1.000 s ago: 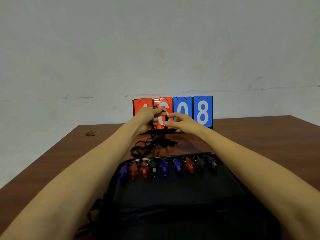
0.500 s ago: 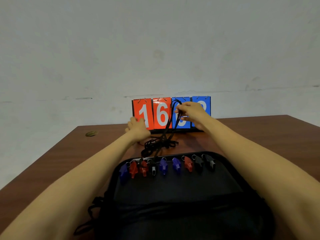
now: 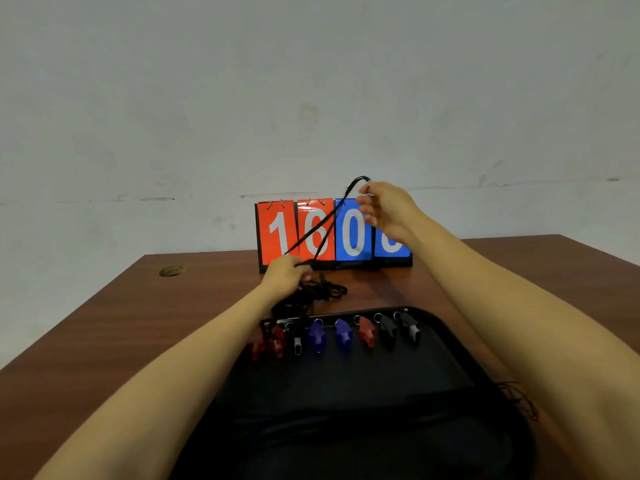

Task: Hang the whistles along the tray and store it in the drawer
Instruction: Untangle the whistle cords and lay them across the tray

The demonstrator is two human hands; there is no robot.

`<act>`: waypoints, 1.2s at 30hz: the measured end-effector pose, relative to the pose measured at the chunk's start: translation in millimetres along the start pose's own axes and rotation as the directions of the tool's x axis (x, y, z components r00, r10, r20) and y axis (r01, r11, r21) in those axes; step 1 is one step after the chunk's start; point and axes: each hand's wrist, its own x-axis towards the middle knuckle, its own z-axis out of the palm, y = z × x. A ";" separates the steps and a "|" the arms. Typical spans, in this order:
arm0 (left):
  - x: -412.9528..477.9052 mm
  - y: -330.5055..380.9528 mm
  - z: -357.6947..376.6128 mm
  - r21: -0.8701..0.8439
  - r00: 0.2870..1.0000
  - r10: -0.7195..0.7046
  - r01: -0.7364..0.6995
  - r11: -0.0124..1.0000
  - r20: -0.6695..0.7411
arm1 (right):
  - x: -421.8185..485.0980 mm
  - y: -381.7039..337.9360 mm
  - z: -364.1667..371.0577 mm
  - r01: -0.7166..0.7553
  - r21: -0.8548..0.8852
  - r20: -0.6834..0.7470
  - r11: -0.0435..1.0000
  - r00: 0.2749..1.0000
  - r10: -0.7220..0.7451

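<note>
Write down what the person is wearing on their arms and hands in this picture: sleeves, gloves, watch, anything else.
Nothing worn shows. The left forearm and right forearm are bare to the frame's edge, with no sleeve in view. The left hand and right hand have no gloves, and neither wrist carries a watch or band. Rings, if any, are too small to tell.

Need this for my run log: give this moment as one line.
right hand: pinches lanyard loop, raised | left hand: holds cord tangle on table | whistles: row hung along tray far edge
</note>
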 end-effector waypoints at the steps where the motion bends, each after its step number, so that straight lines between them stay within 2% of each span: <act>1: 1.8 -10.2 -5.6 0.082 0.999 -0.033 0.034 0.996 -0.012 | 1.8 -0.8 -4.6 0.015 -0.041 -0.031 0.999 0.999 -0.017; 3: 2.9 -22.6 -13.6 0.237 0.994 -0.098 0.083 0.968 0.054 | 3.6 3.0 -13.2 0.032 -0.237 -0.014 0.971 0.999 -0.036; 5: 1.8 -19.6 -14.9 0.393 0.979 -0.128 0.056 0.918 0.160 | 3.7 11.1 -16.5 0.052 -0.449 0.041 0.892 0.998 -0.037; 7: 2.8 -4.4 -14.2 0.457 0.993 -0.037 -0.019 0.889 0.115 | 3.7 18.8 -14.3 0.105 -0.588 0.083 0.802 0.994 -0.069; 9: 3.6 16.1 -12.9 0.403 0.990 0.137 -0.112 0.908 -0.034 | 1.3 21.5 -10.4 0.193 -0.671 0.140 0.716 0.981 -0.134; 11: 5.1 36.5 -12.6 0.274 0.944 0.287 -0.235 0.933 -0.165 | -3.4 18.7 -8.3 0.318 -0.729 0.241 0.606 0.948 -0.207; 13: 3.8 57.6 -15.6 0.229 0.900 0.396 -0.354 0.907 -0.180 | -11.1 11.8 -6.3 0.437 -0.733 0.350 0.522 0.899 -0.262; 15: 3.5 70.7 -18.4 0.197 0.876 0.458 -0.428 0.882 -0.148 | -16.7 3.3 -5.0 0.507 -0.689 0.388 0.517 0.861 -0.328; 17: 1.5 76.5 -23.9 0.042 0.906 0.392 -0.391 0.920 -0.157 | -18.3 -4.8 -5.0 0.534 -0.668 0.351 0.519 0.840 -0.413; 19: 2.5 74.4 -31.0 -0.049 0.926 0.322 -0.337 0.940 -0.195 | -14.9 -10.7 -8.5 0.511 -0.673 0.238 0.535 0.834 -0.498; 22: 4.8 66.4 -49.7 -0.006 0.937 0.284 -0.292 0.956 -0.204 | -5.3 -16.2 -25.6 0.379 -0.669 -0.029 0.639 0.846 -0.532; 24: 5.6 61.4 -63.9 0.062 0.948 0.259 -0.252 0.966 -0.183 | -1.5 -17.8 -40.3 0.285 -0.694 -0.138 0.661 0.849 -0.511; 27: 7.2 58.5 -80.9 0.055 0.936 0.259 -0.253 0.966 -0.237 | -2.4 -20.6 -54.9 0.210 -0.715 -0.222 0.666 0.836 -0.502; 31: 2.5 64.1 -96.7 0.031 0.878 0.262 -0.273 0.962 -0.401 | -6.3 -25.8 -62.6 0.183 -0.663 -0.306 0.725 0.818 -0.487; 34: -6.8 63.4 -103.6 -0.028 0.900 0.230 -0.258 0.966 -0.371 | -11.3 -25.2 -68.3 0.158 -0.647 -0.339 0.746 0.817 -0.466; 36: -17.0 60.7 -105.0 0.006 0.925 0.221 -0.230 0.973 -0.310 | -16.9 -21.2 -72.1 0.130 -0.678 -0.321 0.724 0.833 -0.451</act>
